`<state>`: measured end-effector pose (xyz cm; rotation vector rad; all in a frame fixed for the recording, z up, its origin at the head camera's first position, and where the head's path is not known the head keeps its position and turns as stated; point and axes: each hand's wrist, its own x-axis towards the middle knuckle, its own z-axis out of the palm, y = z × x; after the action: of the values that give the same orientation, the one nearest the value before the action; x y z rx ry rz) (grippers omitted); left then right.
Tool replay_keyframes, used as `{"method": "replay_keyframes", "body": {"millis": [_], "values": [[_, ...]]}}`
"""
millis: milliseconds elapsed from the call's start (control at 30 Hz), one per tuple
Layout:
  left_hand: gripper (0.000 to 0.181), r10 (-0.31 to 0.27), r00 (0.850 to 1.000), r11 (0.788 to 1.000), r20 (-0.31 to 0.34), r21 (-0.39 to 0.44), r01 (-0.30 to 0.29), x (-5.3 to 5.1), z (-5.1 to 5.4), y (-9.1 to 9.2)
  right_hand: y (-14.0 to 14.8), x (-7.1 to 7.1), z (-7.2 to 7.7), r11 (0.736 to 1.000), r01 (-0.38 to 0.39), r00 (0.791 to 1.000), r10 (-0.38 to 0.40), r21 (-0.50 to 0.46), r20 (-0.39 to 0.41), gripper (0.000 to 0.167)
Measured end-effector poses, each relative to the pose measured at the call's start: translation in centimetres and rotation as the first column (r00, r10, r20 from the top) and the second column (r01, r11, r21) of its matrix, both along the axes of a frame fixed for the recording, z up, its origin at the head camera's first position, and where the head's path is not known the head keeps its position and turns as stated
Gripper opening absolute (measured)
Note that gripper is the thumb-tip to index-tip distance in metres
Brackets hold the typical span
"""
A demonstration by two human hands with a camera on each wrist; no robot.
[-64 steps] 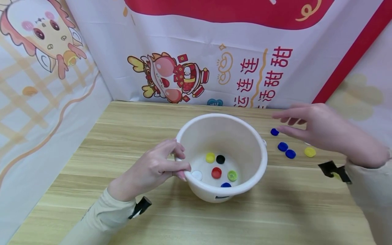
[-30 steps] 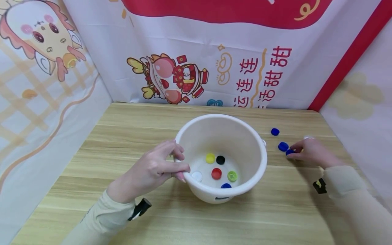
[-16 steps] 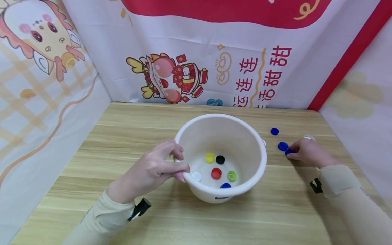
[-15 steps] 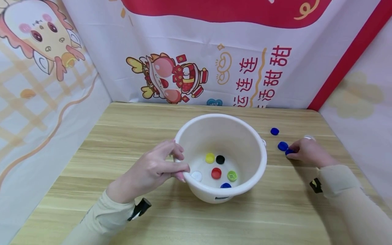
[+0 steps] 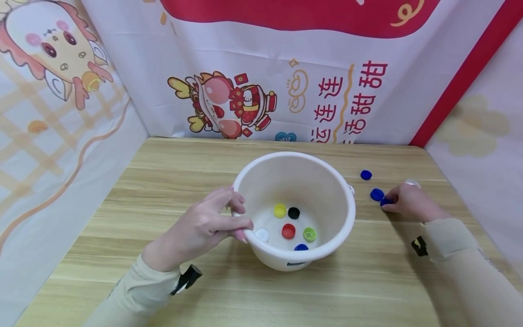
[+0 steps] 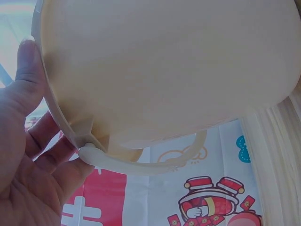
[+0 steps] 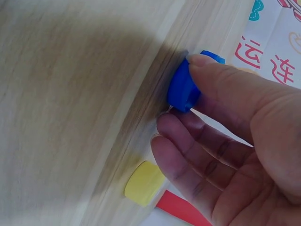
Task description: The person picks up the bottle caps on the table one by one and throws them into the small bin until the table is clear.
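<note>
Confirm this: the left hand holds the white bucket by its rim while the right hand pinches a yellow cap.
The cap's colour is wrong: the right hand pinches a blue cap, as the right wrist view shows. The left hand does hold the white bucket by its rim.

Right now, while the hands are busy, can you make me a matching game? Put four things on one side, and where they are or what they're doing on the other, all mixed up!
Things:
1. Left-hand fingers
2. Red cap
3. Right-hand fingers
4. Table

Places and states:
A. Pinching a blue cap
B. Underneath the bucket
C. Gripping the bucket at its rim
D. Lying inside the bucket

Right pairs: 1-C, 2-D, 3-A, 4-B
</note>
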<state>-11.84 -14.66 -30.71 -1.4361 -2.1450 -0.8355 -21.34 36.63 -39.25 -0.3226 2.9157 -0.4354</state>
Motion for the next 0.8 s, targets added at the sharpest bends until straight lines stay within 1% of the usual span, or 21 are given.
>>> {"method": "replay_keyframes", "body": {"millis": [133,233,300,367,433,500,567,633,700,800], "values": [[0.029,0.001,1.000,1.000,0.003,0.001,-0.001,0.0,0.0,0.0,-0.1,0.0,-0.1,1.000,-0.015,1.000,0.016,0.015,-0.009,0.018],[0.028,0.003,1.000,1.000,0.003,-0.001,-0.003,0.0,-0.1,-0.1,-0.1,-0.1,0.2,0.999,-0.031,1.000,0.031,0.041,0.004,0.019],[0.027,0.009,1.000,1.000,0.009,-0.007,-0.009,0.0,0.0,-0.1,0.0,-0.1,0.8,0.998,-0.039,0.999,0.038,0.045,0.023,0.020],[0.027,0.014,1.000,1.000,0.014,-0.014,-0.014,0.1,0.1,0.0,-0.1,0.1,1.7,0.998,-0.049,0.998,0.047,0.050,0.030,0.020],[0.027,0.020,1.000,1.000,0.016,-0.020,-0.019,0.1,0.1,0.0,-0.3,0.3,2.9,0.997,-0.061,0.998,0.060,0.047,0.010,0.021],[0.027,0.018,1.000,1.000,0.008,-0.017,-0.018,0.1,0.1,0.0,-0.9,0.5,4.6,0.997,-0.070,0.997,0.071,0.043,-0.018,0.024],[0.027,0.018,1.000,1.000,0.005,-0.017,-0.018,0.1,0.1,0.0,-1.7,0.8,6.4,0.996,-0.076,0.995,0.079,0.048,-0.059,0.027],[0.026,0.013,1.000,1.000,-0.005,-0.012,-0.013,0.0,0.1,0.0,-2.7,1.1,8.3,0.997,-0.068,0.995,0.070,0.036,-0.073,0.032],[0.027,0.016,1.000,1.000,-0.001,-0.013,-0.016,0.1,0.1,0.0,-3.8,1.5,10.2,0.997,-0.068,0.992,0.072,0.037,-0.102,0.035],[0.027,0.015,1.000,1.000,0.003,-0.014,-0.015,0.1,0.0,0.0,-5.8,2.3,13.0,0.996,-0.077,0.980,0.084,0.045,-0.180,0.036]]}}
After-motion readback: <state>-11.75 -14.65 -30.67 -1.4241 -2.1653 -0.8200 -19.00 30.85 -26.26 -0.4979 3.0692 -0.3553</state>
